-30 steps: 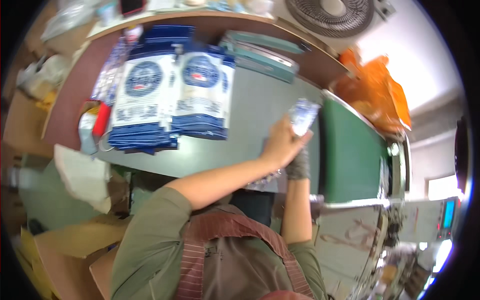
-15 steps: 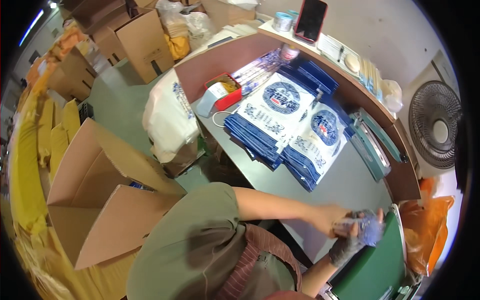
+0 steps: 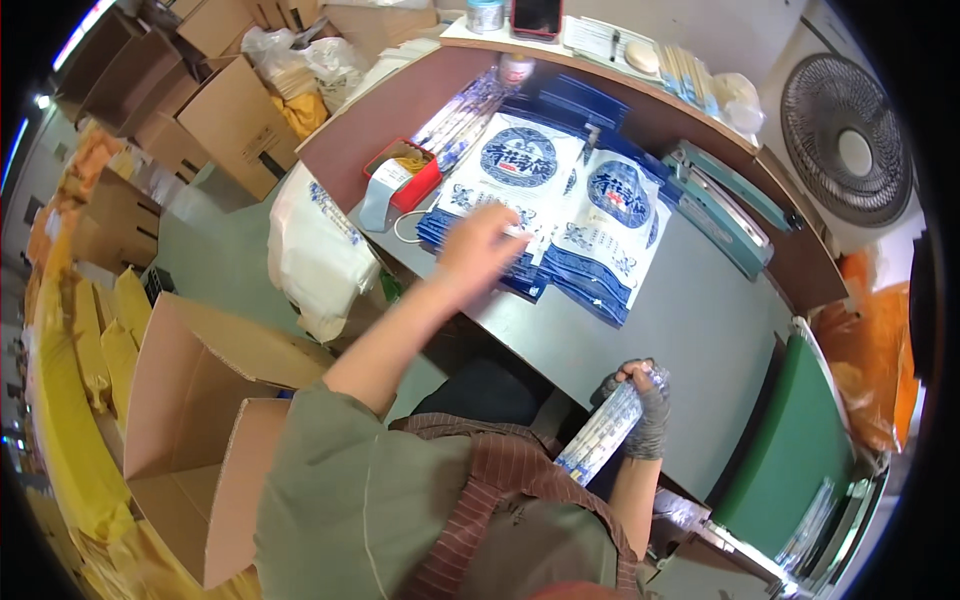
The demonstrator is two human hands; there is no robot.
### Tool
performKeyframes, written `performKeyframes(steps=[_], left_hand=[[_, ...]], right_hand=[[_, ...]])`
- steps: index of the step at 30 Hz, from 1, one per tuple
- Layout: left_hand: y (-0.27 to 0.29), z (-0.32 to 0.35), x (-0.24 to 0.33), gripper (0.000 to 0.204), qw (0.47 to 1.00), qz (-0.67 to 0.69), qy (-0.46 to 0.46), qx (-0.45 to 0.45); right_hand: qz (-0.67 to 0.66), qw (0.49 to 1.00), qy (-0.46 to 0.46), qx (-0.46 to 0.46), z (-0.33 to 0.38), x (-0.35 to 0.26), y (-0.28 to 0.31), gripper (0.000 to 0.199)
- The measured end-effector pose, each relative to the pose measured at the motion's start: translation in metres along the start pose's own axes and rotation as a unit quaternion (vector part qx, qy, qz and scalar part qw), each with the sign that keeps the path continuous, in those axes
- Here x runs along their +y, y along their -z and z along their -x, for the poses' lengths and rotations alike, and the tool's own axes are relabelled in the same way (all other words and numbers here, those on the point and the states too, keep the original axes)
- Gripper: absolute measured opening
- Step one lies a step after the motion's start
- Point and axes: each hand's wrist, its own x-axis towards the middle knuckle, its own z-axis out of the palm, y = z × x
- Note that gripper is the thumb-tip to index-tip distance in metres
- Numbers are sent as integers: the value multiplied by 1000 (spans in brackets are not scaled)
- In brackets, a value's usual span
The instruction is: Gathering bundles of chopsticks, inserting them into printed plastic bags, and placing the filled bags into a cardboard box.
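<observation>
My left hand (image 3: 485, 250) is over the lower part of the left stack of white-and-blue printed bags (image 3: 515, 165); motion smears its fingers, so their grip cannot be told. A second stack of the same bags (image 3: 612, 200) lies to its right. My right hand (image 3: 645, 400), in a grey fingerless glove, is closed around the upper end of a bundle of slim blue-and-white packets (image 3: 598, 440). This bundle slants down toward my body at the table's front edge. Similar long packets (image 3: 460, 120) lie at the table's back left.
A red box of rubber bands (image 3: 415, 180) sits left of the bags. Back right on the table (image 3: 690, 350) lies a long green-grey sealing machine (image 3: 715, 210). A fan (image 3: 850, 140) stands beyond it. An open carton (image 3: 190, 440) is at my left, a green board (image 3: 790, 450) at my right.
My left hand has left my right hand and swung left to the bags. The right hand has moved left, toward my body, with the bundle. The whole view has shifted.
</observation>
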Motion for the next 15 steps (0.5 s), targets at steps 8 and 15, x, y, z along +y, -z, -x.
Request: performKeyframes(steps=[8, 15], left_hand=[[4, -20, -100, 23, 991, 60, -24, -113], [20, -24, -100, 16, 988, -18, -49, -145]], right_hand=[[-16, 1000, -12, 3, 3, 9, -6, 14], [9, 1000, -16, -14, 3, 7, -12, 17]])
